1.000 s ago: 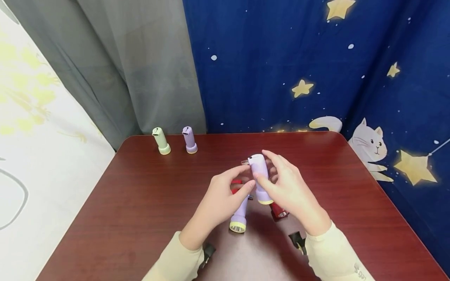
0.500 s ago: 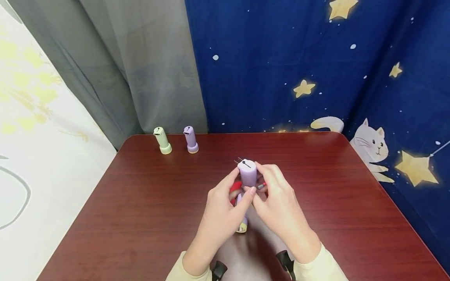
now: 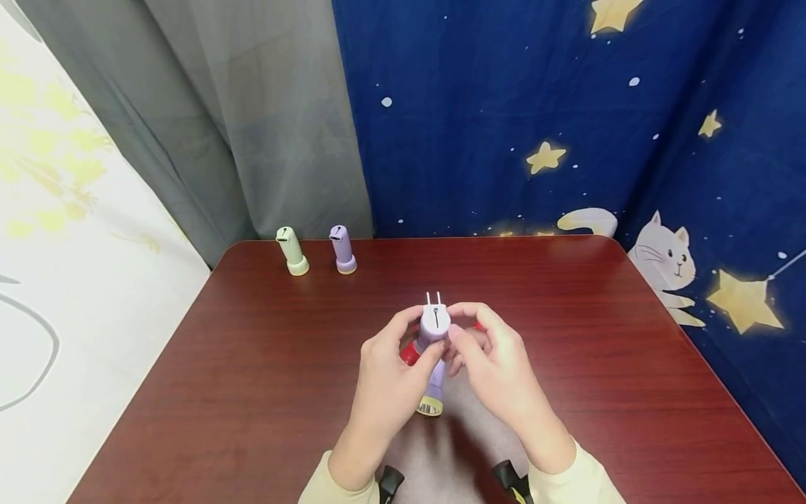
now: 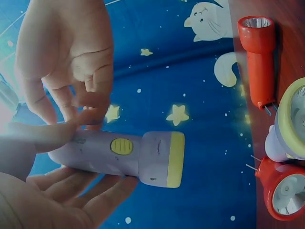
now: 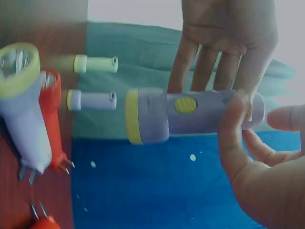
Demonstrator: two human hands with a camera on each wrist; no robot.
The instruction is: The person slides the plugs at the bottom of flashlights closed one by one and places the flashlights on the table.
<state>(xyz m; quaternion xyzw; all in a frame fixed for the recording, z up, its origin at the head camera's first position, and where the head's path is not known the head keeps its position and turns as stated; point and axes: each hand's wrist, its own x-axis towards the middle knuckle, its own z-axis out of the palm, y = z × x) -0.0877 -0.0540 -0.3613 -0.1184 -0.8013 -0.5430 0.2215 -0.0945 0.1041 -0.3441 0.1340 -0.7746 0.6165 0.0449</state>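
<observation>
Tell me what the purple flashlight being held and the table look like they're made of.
Purple flashlight: probably molded plastic, matte, going by its even color and soft sheen; yellow ring and button likely plastic too. Table: dark red wood-grain surface, semi-glossy, perhaps laminate rather than solid wood.

A purple torch (image 4: 121, 155) with a yellow switch and a yellow rim lay sideways between both hands. The left hand (image 4: 57, 200) cradled it from below, its fingers curled under the barrel and the thumb laid along the tail end. The right hand (image 4: 66, 52) hung above, fingertips touching that same end. Beyond the torch's head, well apart from the hands, lay a red torch (image 4: 257, 57), another purple torch (image 4: 288, 129) and a second red torch (image 4: 281, 191) with bare prongs.
</observation>
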